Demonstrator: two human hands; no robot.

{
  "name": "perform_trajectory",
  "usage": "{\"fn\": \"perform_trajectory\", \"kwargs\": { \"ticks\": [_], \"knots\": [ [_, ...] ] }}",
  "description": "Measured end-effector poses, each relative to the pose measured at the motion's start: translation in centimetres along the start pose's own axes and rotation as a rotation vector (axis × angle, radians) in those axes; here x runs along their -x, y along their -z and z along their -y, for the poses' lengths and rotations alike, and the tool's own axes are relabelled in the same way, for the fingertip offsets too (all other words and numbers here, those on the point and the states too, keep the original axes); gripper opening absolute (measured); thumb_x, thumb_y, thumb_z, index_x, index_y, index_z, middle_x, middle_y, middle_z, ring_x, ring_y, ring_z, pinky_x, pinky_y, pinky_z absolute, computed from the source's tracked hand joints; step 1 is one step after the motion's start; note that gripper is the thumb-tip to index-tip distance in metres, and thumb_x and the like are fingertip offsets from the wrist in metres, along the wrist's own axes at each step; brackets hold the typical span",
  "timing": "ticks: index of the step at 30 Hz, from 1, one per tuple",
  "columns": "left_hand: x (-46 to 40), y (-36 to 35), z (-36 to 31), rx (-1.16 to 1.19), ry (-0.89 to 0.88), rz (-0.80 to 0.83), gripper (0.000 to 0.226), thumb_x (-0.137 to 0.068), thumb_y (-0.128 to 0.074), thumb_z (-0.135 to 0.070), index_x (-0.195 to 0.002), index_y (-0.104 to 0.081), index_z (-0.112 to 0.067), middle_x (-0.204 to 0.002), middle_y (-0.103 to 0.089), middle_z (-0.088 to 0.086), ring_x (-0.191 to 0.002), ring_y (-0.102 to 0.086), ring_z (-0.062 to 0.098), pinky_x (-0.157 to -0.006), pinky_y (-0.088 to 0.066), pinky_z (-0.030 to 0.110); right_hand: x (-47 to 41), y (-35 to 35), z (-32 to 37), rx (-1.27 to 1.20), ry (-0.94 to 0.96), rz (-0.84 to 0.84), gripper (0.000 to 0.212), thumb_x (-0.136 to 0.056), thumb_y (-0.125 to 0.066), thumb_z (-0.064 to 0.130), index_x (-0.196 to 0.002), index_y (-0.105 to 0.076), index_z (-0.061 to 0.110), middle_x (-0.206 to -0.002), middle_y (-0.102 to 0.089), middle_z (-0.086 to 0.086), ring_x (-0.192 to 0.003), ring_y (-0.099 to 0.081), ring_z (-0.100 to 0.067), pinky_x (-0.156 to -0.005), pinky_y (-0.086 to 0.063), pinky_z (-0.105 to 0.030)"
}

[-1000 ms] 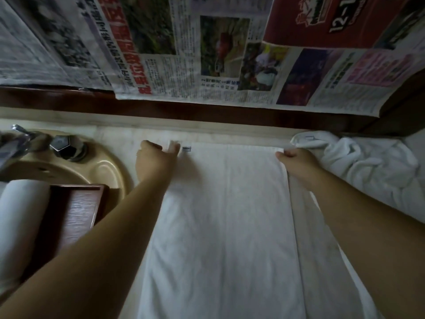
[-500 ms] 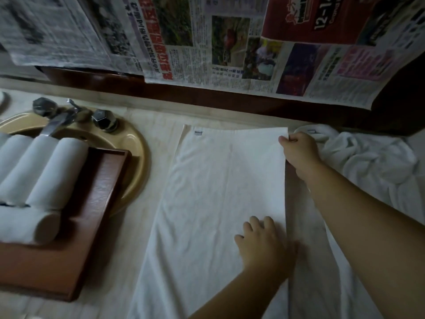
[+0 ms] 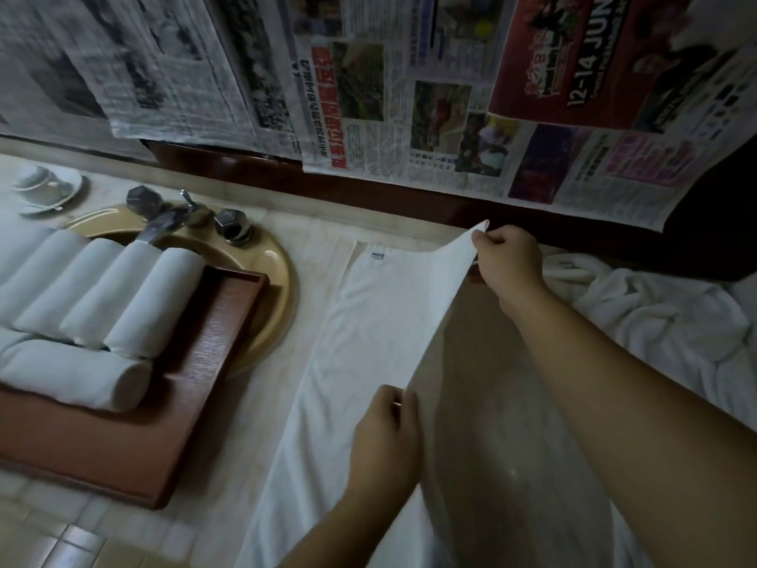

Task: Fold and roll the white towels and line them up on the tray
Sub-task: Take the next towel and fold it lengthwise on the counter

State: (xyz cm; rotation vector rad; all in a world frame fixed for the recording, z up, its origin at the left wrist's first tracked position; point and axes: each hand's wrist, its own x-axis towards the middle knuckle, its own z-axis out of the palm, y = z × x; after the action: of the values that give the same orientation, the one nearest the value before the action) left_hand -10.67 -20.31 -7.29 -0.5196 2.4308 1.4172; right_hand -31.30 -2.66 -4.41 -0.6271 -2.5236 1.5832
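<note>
On the left, the tray [image 3: 196,407] already carries several rolled towels [image 3: 135,301] in a row with one laid across the front. In the middle a flat towel [image 3: 360,342] lies on the desk [image 3: 286,403], its right edge pinched and lifted by the left hand [image 3: 387,438] and right hand [image 3: 508,264], so the lengthwise fold appears only begun. A heap of loose towels [image 3: 655,321] on the right waits untouched.

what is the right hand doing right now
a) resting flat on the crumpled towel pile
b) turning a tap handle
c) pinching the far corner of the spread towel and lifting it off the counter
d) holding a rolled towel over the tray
c: the right hand pinches the far right corner of the spread towel and holds it raised above the counter, while the left hand grips the same edge nearer the person.
</note>
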Motion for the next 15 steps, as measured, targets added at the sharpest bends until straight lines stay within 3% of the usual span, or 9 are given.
{"fn": "perform_trajectory", "kwargs": {
  "ticks": [4,6,8,10,12,15],
  "knots": [
    [-4.1,6.2,1.8,-0.033,0.027,-0.172,0.031,-0.108,-0.046,-0.044,-0.092,-0.063,-0.022,-0.081,-0.067,-0.005,-0.077,-0.064,0.013,-0.070,-0.049,0.034,-0.1,-5.5,3.0,0.066,0.083,0.083,0.024,-0.100,-0.060,0.036,-0.090,-0.066,0.015,-0.084,-0.073,-0.002,-0.072,-0.074,-0.020,-0.072,-0.064,-0.044],
    [-6.1,7.9,3.0,-0.037,0.106,-0.130,0.031,-0.107,-0.046,-0.047,-0.098,-0.063,-0.022,-0.085,-0.068,-0.005,-0.081,-0.066,0.016,-0.081,-0.056,0.040,-0.3,-8.8,3.0,0.198,0.097,0.183,0.022,-0.098,-0.060,0.040,-0.094,-0.069,0.020,-0.094,-0.075,-0.002,-0.088,-0.074,-0.025,-0.083,-0.061,-0.042],
    [-7.0,8.6,4.2,-0.033,0.199,-0.034,0.030,-0.104,-0.049,-0.052,-0.102,-0.060,-0.024,-0.085,-0.070,-0.004,-0.079,-0.069,0.016,-0.081,-0.060,0.042,0.5,-11.4,2.1,0.415,0.081,0.378,0.026,-0.098,-0.065,0.039,-0.117,-0.070,0.023,-0.120,-0.071,-0.003,-0.112,-0.067,-0.028,-0.092,-0.051,-0.031],
    [-7.1,8.8,5.2,-0.047,0.260,0.064,0.030,-0.101,-0.054,-0.056,-0.102,-0.057,-0.027,-0.088,-0.070,-0.003,-0.079,-0.071,0.015,-0.079,-0.063,0.041,1.5,-13.2,0.4,0.667,0.099,0.572,0.053,-0.097,-0.068,0.040,-0.146,-0.056,0.025,-0.147,-0.055,-0.005,-0.132,-0.054,-0.029,-0.104,-0.045,-0.031],
    [-6.8,8.5,6.1,-0.087,0.270,0.126,0.031,-0.097,-0.059,-0.060,-0.101,-0.055,-0.029,-0.092,-0.069,-0.006,-0.082,-0.070,0.013,-0.078,-0.062,0.036,2.7,-14.4,-0.9,0.887,0.156,0.600,0.064,-0.097,-0.065,0.047,-0.156,-0.043,0.034,-0.159,-0.036,-0.003,-0.143,-0.039,-0.031,-0.113,-0.040,-0.040],
    [-5.7,7.9,7.0,-0.176,0.264,0.155,0.027,-0.094,-0.060,-0.054,-0.096,-0.055,-0.028,-0.090,-0.067,-0.007,-0.081,-0.065,0.011,-0.072,-0.056,0.031,3.3,-15.4,-1.6,0.993,0.175,0.571,0.068,-0.099,-0.058,0.052,-0.160,-0.029,0.041,-0.164,-0.021,-0.002,-0.145,-0.028,-0.031,-0.114,-0.038,-0.045]
  ]
}}
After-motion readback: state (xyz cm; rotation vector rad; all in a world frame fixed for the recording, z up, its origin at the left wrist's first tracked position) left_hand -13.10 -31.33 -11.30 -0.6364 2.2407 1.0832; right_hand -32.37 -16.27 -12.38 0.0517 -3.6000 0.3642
